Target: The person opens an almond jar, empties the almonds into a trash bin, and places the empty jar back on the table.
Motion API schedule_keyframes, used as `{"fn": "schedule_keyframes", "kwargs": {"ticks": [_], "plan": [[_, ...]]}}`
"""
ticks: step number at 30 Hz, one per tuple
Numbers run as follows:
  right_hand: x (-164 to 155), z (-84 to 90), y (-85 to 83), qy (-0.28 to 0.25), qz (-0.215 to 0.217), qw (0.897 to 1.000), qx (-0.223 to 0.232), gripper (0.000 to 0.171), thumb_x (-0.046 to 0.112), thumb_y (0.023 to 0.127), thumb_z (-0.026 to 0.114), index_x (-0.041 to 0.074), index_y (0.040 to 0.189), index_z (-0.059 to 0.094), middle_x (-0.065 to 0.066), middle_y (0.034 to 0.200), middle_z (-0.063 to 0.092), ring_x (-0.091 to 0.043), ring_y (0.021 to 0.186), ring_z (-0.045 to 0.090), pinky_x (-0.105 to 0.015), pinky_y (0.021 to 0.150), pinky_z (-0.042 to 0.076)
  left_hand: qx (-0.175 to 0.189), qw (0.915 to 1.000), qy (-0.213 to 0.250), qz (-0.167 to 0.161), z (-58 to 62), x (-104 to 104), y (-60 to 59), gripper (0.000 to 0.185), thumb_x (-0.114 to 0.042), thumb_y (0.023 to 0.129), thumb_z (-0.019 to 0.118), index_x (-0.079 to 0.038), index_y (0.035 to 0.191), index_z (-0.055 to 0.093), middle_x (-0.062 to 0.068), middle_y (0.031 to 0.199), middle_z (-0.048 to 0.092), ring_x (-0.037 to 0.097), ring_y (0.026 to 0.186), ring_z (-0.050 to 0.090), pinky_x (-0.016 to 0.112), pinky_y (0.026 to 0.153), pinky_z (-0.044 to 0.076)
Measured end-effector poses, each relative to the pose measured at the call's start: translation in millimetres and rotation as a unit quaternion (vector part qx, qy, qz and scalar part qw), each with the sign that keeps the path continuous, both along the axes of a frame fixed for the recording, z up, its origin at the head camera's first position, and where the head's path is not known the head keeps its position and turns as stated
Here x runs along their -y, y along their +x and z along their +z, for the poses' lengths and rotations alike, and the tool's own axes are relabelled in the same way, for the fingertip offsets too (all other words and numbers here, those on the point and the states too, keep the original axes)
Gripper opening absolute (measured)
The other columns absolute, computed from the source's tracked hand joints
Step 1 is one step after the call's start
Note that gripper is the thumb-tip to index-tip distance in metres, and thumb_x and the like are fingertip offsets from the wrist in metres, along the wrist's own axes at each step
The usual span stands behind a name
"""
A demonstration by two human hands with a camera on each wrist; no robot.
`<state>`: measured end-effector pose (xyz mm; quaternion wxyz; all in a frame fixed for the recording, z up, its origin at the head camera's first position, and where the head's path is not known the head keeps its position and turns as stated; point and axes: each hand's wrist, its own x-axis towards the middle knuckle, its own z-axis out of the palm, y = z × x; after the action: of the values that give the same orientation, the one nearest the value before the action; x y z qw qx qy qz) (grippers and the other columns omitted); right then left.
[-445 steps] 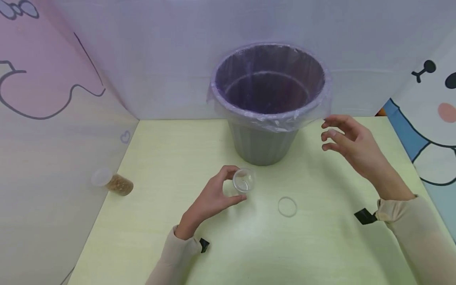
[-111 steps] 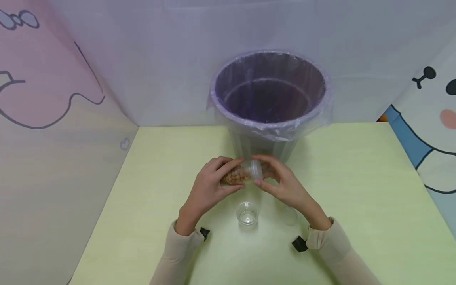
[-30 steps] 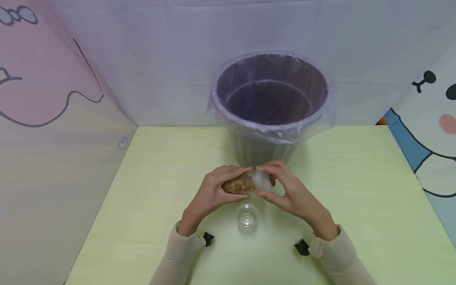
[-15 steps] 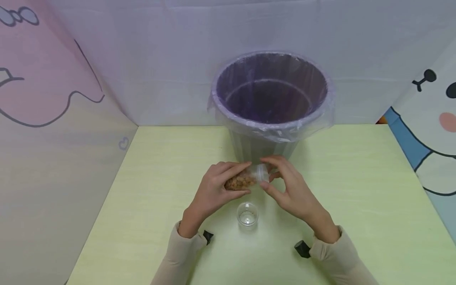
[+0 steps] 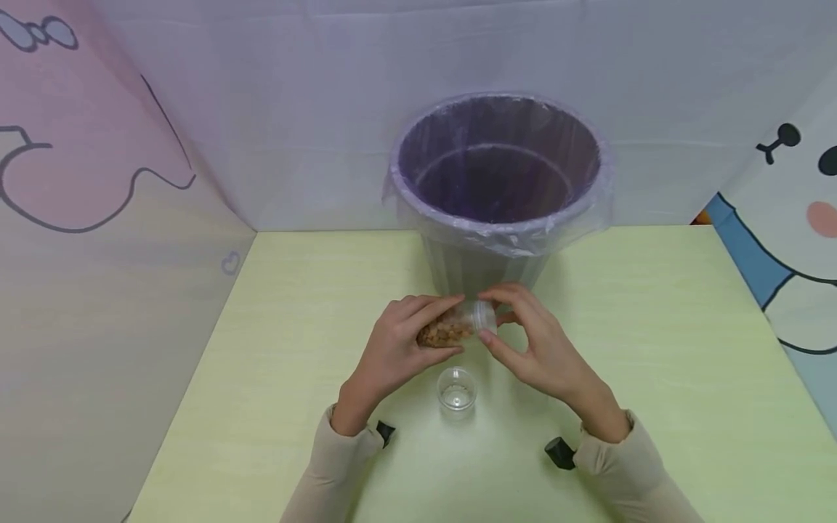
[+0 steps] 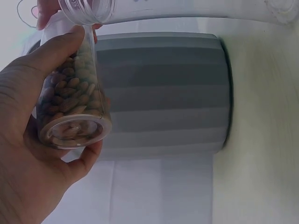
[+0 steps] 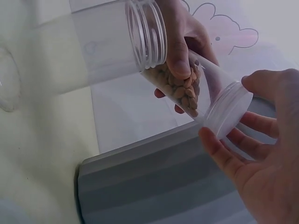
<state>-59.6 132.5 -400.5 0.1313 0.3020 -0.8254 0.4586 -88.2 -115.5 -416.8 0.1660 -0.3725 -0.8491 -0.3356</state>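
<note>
A clear jar of brown nuts (image 5: 447, 333) is held tilted sideways above the table, in front of the bin. My left hand (image 5: 395, 345) grips its body, thumb and fingers on opposite sides. At its right end, the fingertips of my right hand (image 5: 546, 356) pinch the translucent white lid (image 5: 484, 317), which sits on the jar's mouth. Nuts fill much of the jar (image 6: 70, 93) in the left wrist view; the right wrist view shows them away from the lid (image 7: 229, 109). Below the hands stands a second clear jar (image 5: 456, 392), empty and uncapped, its threaded mouth (image 7: 147, 35) facing up.
Just behind the hands is a grey bin (image 5: 487, 265) lined with a purplish bag (image 5: 503, 229). The pale yellow table (image 5: 314, 290) meets a white sheet (image 5: 314, 131) at the back. Printed cartoon panels flank both sides.
Earlier my left hand held the empty jar while the nut jar stood at the table's left edge; now it holds the nut jar. Over the last second, my right fingers have shifted on the lid.
</note>
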Motion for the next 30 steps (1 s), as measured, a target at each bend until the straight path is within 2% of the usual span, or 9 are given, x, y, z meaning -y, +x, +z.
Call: {"fn": "schedule_keyframes", "kwargs": {"ticks": [8, 15, 17, 20, 22, 24, 27, 30], "plan": [[-2, -0.3, -1.2, 0.013, 0.02, 1.0, -0.017, 0.055, 0.0, 0.086, 0.077, 0.006, 0.137, 0.057, -0.011, 0.14, 0.056, -0.021, 0.127, 0.056, -0.031, 0.097, 0.056, 0.001, 0.9999, -0.016, 0.004, -1.5, 1, -0.4, 0.073, -0.037, 0.078, 0.093, -0.022, 0.143, 0.064, -0.001, 0.122, 0.075, 0.018, 0.107, 0.07, 0.038, 0.089, 0.055], [-4, -4.6, -2.6, 0.018, 0.034, 0.999, -0.034, 0.056, 0.003, 0.086, 0.077, 0.004, 0.138, 0.056, -0.013, 0.142, 0.055, -0.024, 0.13, 0.055, -0.031, 0.101, 0.054, 0.01, 0.9997, -0.024, -0.003, -3.0, 1, -1.3, 0.072, -0.038, 0.079, 0.092, -0.022, 0.143, 0.063, -0.001, 0.121, 0.075, 0.017, 0.108, 0.07, 0.039, 0.092, 0.056], [-5, -6.0, -3.2, 0.028, 0.032, 0.998, -0.041, 0.057, 0.011, 0.09, 0.077, 0.004, 0.142, 0.053, -0.015, 0.145, 0.053, -0.026, 0.132, 0.053, -0.032, 0.101, 0.054, 0.01, 0.9997, -0.024, -0.003, -2.8, 2, -1.4, 0.072, -0.037, 0.079, 0.092, -0.021, 0.143, 0.063, -0.001, 0.121, 0.075, 0.017, 0.108, 0.071, 0.039, 0.092, 0.056], [-7, -8.2, -4.3, 0.054, 0.012, 0.997, -0.054, 0.06, 0.034, 0.1, 0.07, 0.004, 0.147, 0.048, -0.016, 0.149, 0.05, -0.028, 0.132, 0.054, -0.036, 0.098, 0.054, 0.013, 0.9997, -0.022, -0.002, -2.5, 3, -1.2, 0.073, -0.037, 0.078, 0.093, -0.022, 0.143, 0.063, 0.0, 0.121, 0.075, 0.017, 0.109, 0.071, 0.039, 0.092, 0.056], [-8, -10.0, -4.6, 0.08, -0.014, 0.995, -0.063, 0.065, 0.049, 0.103, 0.061, 0.005, 0.148, 0.047, -0.015, 0.146, 0.053, -0.026, 0.124, 0.058, -0.038, 0.091, 0.056, 0.017, 0.9997, -0.019, -0.001, -2.5, 3, -0.7, 0.073, -0.037, 0.078, 0.093, -0.023, 0.143, 0.063, 0.0, 0.122, 0.075, 0.017, 0.109, 0.071, 0.039, 0.092, 0.056], [-9, -11.6, -4.3, 0.102, -0.037, 0.992, -0.066, 0.067, 0.055, 0.103, 0.058, 0.006, 0.146, 0.049, -0.011, 0.136, 0.059, -0.022, 0.111, 0.062, -0.036, 0.084, 0.057, 0.023, 0.9996, -0.017, -0.002, -2.8, 4, 0.4, 0.074, -0.037, 0.078, 0.093, -0.024, 0.144, 0.063, 0.0, 0.122, 0.075, 0.017, 0.109, 0.07, 0.039, 0.093, 0.056], [-9, -12.0, -3.2, 0.119, -0.056, 0.989, -0.063, 0.061, 0.05, 0.099, 0.067, 0.007, 0.14, 0.053, -0.004, 0.117, 0.065, -0.014, 0.092, 0.061, -0.033, 0.074, 0.055, 0.027, 0.9995, -0.017, -0.006, -3.0, 5, 1.0, 0.073, -0.037, 0.079, 0.092, -0.023, 0.144, 0.062, 0.0, 0.121, 0.075, 0.017, 0.109, 0.07, 0.039, 0.093, 0.056], [-10, -10.4, -3.0, 0.111, -0.051, 0.991, -0.056, 0.055, 0.036, 0.094, 0.076, 0.007, 0.136, 0.055, -0.001, 0.107, 0.065, -0.012, 0.086, 0.059, -0.032, 0.072, 0.054, 0.023, 0.9996, -0.017, -0.009, -2.3, 4, -0.2, 0.072, -0.037, 0.08, 0.092, -0.022, 0.144, 0.062, -0.001, 0.121, 0.075, 0.016, 0.109, 0.07, 0.038, 0.093, 0.056]]}}
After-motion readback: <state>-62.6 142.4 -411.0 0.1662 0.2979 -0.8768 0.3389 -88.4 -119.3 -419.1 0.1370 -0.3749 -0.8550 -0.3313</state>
